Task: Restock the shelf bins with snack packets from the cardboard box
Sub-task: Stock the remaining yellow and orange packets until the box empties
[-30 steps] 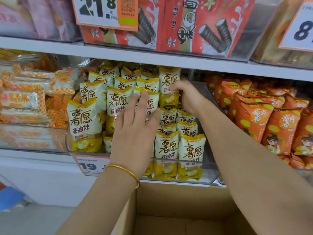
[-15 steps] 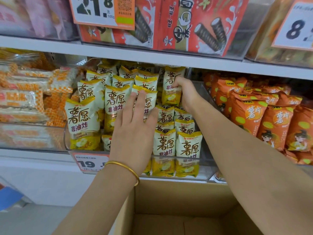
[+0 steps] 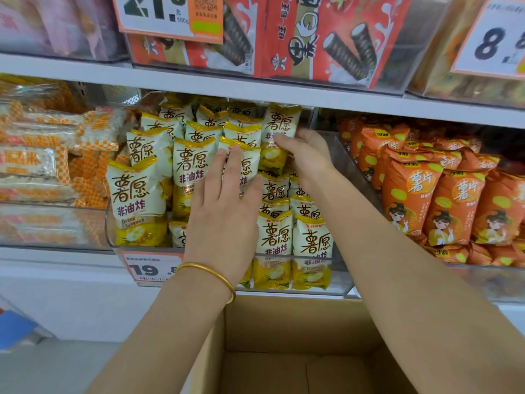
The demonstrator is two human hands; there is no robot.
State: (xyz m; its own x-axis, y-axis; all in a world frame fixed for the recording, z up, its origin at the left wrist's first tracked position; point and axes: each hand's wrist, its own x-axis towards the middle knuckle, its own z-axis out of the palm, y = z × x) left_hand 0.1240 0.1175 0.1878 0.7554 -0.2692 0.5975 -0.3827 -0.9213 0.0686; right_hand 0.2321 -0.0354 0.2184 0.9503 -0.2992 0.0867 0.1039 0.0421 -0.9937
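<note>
shelf: white boards, clear bins in a row between them; wafer packs in the left bin, orange packets in the right one.
cardboard box: open, just below the bin front, between the forearms; no packet shows in the part in view.
bin: clear plastic, middle of the row, price tag on its front lip; looks close to full.
snack packets: inside the bin, upright in stepped rows front to back; left columns lean a little.
step: judged as seating one packet at the rear right and squaring the rows.
left hand: released, fingers straight, flat against the middle column's faces. Best kept there as a light brace so the rows don't tip forward; the bags are puffy, so no hard pressure.
right hand: rear right, beside the bin's clear side wall; fingers near straight across one packet's lower face, pressing not pinching, nothing clenched; thumb unclear. Should push back and down until the base sits behind the row in front, label outward, top seal clear of the board above.
rear packet: upright, highest in the bin, top just under the shelf board. Cream upper half with brown characters, gold crimped seal, yellow lower half with a chip picture. Glossy and air-filled; likely slips and crushes easily.
</note>
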